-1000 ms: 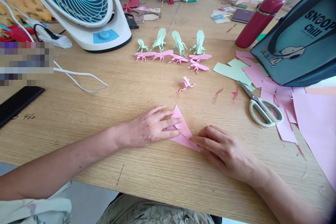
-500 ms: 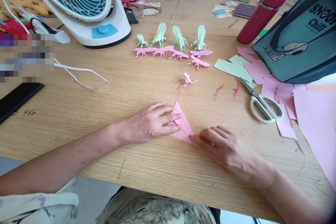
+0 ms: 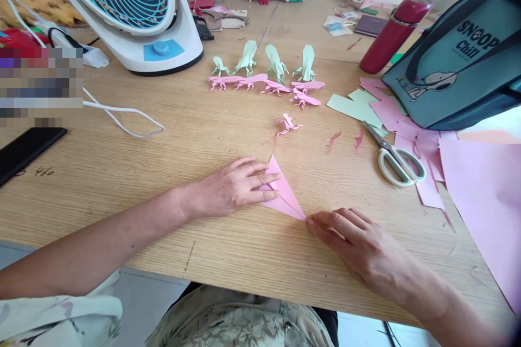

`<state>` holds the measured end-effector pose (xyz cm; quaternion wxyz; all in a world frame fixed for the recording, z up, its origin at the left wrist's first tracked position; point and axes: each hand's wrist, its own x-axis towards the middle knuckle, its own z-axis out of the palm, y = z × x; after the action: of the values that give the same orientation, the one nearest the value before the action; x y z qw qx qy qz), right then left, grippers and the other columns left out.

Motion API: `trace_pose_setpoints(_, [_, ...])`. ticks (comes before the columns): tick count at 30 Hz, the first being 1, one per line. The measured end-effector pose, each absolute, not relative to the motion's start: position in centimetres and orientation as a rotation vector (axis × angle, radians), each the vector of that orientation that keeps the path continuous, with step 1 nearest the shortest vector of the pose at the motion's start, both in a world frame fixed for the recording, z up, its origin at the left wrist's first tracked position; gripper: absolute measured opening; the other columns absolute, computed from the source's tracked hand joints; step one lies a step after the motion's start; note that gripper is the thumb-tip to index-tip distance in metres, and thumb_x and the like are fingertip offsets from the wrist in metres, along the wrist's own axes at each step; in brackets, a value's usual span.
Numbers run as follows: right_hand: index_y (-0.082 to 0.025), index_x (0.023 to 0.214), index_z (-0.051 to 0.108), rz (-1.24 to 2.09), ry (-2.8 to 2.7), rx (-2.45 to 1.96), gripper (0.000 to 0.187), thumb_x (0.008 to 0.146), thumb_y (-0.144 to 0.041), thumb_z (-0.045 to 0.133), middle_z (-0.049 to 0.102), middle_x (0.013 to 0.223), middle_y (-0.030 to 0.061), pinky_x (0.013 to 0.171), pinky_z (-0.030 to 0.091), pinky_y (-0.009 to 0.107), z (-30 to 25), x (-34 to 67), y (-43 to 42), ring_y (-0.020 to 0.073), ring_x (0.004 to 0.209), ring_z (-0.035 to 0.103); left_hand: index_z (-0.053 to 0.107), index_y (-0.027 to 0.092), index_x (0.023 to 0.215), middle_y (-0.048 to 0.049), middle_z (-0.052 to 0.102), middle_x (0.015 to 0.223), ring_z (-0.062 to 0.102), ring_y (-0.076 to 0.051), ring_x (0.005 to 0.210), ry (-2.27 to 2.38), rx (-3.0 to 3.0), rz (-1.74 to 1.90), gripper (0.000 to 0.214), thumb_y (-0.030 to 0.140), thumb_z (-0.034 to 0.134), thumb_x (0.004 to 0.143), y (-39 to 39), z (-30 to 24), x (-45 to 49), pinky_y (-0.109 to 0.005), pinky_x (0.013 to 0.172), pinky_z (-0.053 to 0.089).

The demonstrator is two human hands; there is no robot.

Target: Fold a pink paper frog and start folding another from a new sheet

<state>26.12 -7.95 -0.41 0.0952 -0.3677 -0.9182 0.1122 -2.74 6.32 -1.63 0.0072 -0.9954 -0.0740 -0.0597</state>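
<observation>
A folded sheet of pink paper (image 3: 287, 199) lies on the wooden table, its right side tapering to a sharp point. My left hand (image 3: 238, 184) rests on its left part with the fingers stretched out and spread, pressing it to the wood and covering some of it. At the sharp right tip, my right hand (image 3: 354, 241) is closed, with thumb and forefinger pinching the paper. Just beyond stands a small pink origami figure (image 3: 288, 124) with thin legs. Further back are rows of pink origami insects (image 3: 277, 88) and green origami insects (image 3: 277, 62).
White-handled scissors (image 3: 401, 165) lie right of the paper, beside pink scraps (image 3: 431, 184) and green scraps (image 3: 350, 107). A red flask (image 3: 393, 38) and a blue-green bag (image 3: 448, 65) stand behind them. A fan (image 3: 163, 50) and a white cable (image 3: 130, 114) are at the left.
My right hand has slid a little rightward and toward me, from the paper's lower right edge to its tip. My left hand stays on the paper. The view has shifted slightly.
</observation>
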Motion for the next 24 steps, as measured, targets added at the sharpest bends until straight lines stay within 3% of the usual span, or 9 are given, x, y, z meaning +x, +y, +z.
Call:
trace_pose_setpoints(8, [-0.009, 0.119, 0.062, 0.236, -2.586, -1.108, 0.033, 0.095, -0.003, 0.04, 0.065, 0.109, 0.0161, 0.074, 0.052, 0.038, 0.2, 26.0, -8.0, 0.0231, 0.089, 0.06, 0.059, 0.024, 0.127, -0.0066, 0.052, 0.146, 0.047, -0.029, 0.13, -0.22, -3.126, -0.244, 0.035, 0.014, 0.047, 0.096, 6.5, -1.8, -2.7, -0.047, 0.104, 0.042])
trace_pose_setpoints(13, [-0.006, 0.126, 0.057, 0.163, -2.527, -1.225, 0.034, 0.095, -0.005, 0.043, 0.064, 0.111, 0.0178, 0.079, 0.052, 0.04, 0.3, 23.1, -6.8, 0.0247, 0.093, 0.059, 0.063, 0.025, 0.121, -0.0074, 0.056, 0.141, 0.05, -0.027, 0.125, -0.261, -3.092, -0.3, 0.026, 0.024, 0.049, 0.098, 5.9, -1.3, -2.3, -0.044, 0.099, 0.045])
trace_pose_setpoints(24, [-0.004, 0.119, 0.063, -0.037, -2.563, -1.175, 0.03, 0.097, -0.007, 0.043, 0.065, 0.116, 0.0169, 0.08, 0.046, 0.039, -2.1, 21.9, -5.1, 0.0246, 0.093, 0.055, 0.057, 0.029, 0.132, -0.0066, 0.059, 0.136, 0.053, -0.026, 0.113, -0.372, -3.079, -0.333, 0.039, 0.032, 0.059, 0.093, 5.0, -1.4, -2.3, -0.043, 0.097, 0.045])
